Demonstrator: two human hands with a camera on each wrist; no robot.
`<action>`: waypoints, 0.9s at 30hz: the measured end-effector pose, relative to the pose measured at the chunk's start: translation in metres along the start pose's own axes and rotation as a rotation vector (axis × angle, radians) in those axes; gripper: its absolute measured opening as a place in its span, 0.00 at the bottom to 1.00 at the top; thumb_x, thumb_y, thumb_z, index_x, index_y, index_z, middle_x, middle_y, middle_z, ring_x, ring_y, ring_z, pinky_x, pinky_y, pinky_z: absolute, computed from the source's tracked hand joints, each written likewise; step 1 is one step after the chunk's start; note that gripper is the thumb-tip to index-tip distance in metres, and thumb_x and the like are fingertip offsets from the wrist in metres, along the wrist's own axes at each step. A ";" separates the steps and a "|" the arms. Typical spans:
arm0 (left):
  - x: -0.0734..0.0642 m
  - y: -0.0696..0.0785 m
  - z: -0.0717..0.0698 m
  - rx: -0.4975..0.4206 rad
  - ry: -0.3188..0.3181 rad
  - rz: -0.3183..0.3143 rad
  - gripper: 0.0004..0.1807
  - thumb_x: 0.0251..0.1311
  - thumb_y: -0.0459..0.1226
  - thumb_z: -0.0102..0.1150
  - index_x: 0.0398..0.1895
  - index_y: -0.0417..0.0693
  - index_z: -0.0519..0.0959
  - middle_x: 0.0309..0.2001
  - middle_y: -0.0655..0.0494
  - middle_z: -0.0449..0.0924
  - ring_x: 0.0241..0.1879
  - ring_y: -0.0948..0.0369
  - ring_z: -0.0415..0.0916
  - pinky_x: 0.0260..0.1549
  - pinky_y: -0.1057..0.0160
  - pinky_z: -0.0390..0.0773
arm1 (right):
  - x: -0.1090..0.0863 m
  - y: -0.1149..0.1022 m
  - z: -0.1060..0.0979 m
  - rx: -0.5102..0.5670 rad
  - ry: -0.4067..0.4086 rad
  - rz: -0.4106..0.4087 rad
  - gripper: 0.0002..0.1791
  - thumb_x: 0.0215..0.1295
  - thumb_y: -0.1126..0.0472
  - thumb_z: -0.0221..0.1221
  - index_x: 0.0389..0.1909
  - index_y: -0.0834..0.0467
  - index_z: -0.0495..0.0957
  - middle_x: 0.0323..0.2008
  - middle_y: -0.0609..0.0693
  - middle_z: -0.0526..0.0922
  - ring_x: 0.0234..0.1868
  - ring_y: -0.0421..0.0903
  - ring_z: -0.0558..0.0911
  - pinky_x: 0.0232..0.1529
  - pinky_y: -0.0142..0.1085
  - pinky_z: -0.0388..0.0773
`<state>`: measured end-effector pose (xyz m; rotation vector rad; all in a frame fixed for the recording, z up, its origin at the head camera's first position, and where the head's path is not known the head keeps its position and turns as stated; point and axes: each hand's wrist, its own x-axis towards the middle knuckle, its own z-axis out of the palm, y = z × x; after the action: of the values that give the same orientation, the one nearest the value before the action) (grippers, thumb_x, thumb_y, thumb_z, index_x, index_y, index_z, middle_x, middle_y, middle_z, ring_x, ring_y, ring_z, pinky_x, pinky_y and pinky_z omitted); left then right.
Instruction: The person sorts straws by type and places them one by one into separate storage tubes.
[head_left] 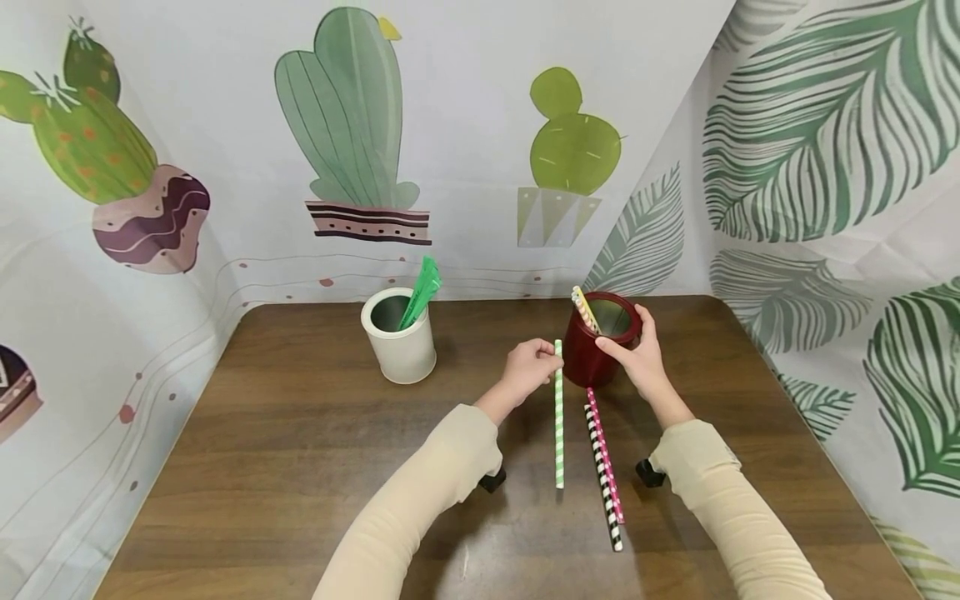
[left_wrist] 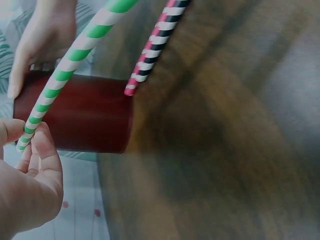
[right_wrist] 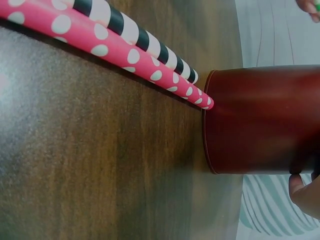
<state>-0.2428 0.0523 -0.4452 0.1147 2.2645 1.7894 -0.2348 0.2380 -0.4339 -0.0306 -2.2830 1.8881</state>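
A green-and-white striped paper straw (head_left: 558,425) hangs from my left hand (head_left: 529,367), pinched near its upper end between thumb and fingers. In the left wrist view the straw (left_wrist: 62,75) crosses in front of the dark red cup (left_wrist: 95,112). My right hand (head_left: 637,354) grips the rim of that cup (head_left: 588,358), thumb on the near side and fingers round the far right. Several straws (head_left: 582,307), one of them yellow, lean inside the cup. Below it on the table lie a pink dotted straw (right_wrist: 135,57) and a black-and-white striped straw (head_left: 602,475), side by side.
A white cup (head_left: 405,354) with green-wrapped items (head_left: 422,292) in it stands to the left on the brown wooden table (head_left: 300,450). Behind the table hangs a cloth (head_left: 480,167) printed with cacti and leaves.
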 end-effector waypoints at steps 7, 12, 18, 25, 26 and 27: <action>0.007 0.016 -0.013 -0.074 0.054 0.024 0.08 0.49 0.34 0.57 0.34 0.42 0.74 0.24 0.56 0.76 0.21 0.63 0.72 0.30 0.59 0.78 | 0.000 0.000 0.000 -0.002 0.004 0.009 0.45 0.52 0.68 0.59 0.65 0.62 0.41 0.62 0.59 0.54 0.55 0.44 0.63 0.43 0.15 0.63; 0.010 0.032 -0.023 -0.125 0.128 0.078 0.09 0.49 0.33 0.59 0.34 0.41 0.74 0.26 0.55 0.77 0.21 0.66 0.73 0.28 0.62 0.78 | 0.000 0.000 0.000 0.002 0.009 0.006 0.45 0.51 0.68 0.59 0.65 0.62 0.41 0.62 0.58 0.54 0.56 0.44 0.62 0.42 0.15 0.64; 0.014 0.051 -0.036 -0.175 0.219 0.145 0.11 0.50 0.35 0.60 0.37 0.43 0.74 0.28 0.55 0.78 0.22 0.66 0.74 0.25 0.67 0.76 | 0.000 0.002 0.000 0.012 0.007 0.000 0.45 0.51 0.69 0.59 0.65 0.62 0.41 0.62 0.59 0.54 0.55 0.46 0.63 0.42 0.15 0.64; 0.016 0.077 -0.051 -0.277 0.352 0.236 0.13 0.53 0.36 0.58 0.41 0.42 0.72 0.30 0.57 0.73 0.29 0.55 0.76 0.25 0.69 0.75 | 0.000 0.002 0.000 0.014 0.000 0.002 0.45 0.52 0.69 0.59 0.66 0.61 0.41 0.62 0.58 0.54 0.55 0.43 0.63 0.42 0.15 0.64; 0.016 0.079 -0.053 -0.286 0.368 0.245 0.13 0.53 0.36 0.57 0.41 0.43 0.72 0.30 0.57 0.73 0.30 0.54 0.76 0.25 0.69 0.74 | 0.000 0.002 0.000 0.013 0.000 0.004 0.45 0.52 0.69 0.59 0.66 0.61 0.41 0.62 0.58 0.54 0.55 0.43 0.63 0.42 0.15 0.64; 0.016 0.082 -0.054 -0.297 0.382 0.253 0.13 0.54 0.36 0.57 0.42 0.42 0.72 0.30 0.57 0.72 0.30 0.53 0.76 0.25 0.70 0.74 | 0.000 0.001 0.000 0.012 0.001 0.004 0.45 0.52 0.69 0.59 0.66 0.61 0.41 0.62 0.58 0.54 0.55 0.43 0.63 0.42 0.15 0.64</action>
<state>-0.2792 0.0243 -0.3566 0.0021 2.2699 2.4416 -0.2349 0.2388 -0.4352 -0.0338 -2.2731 1.9026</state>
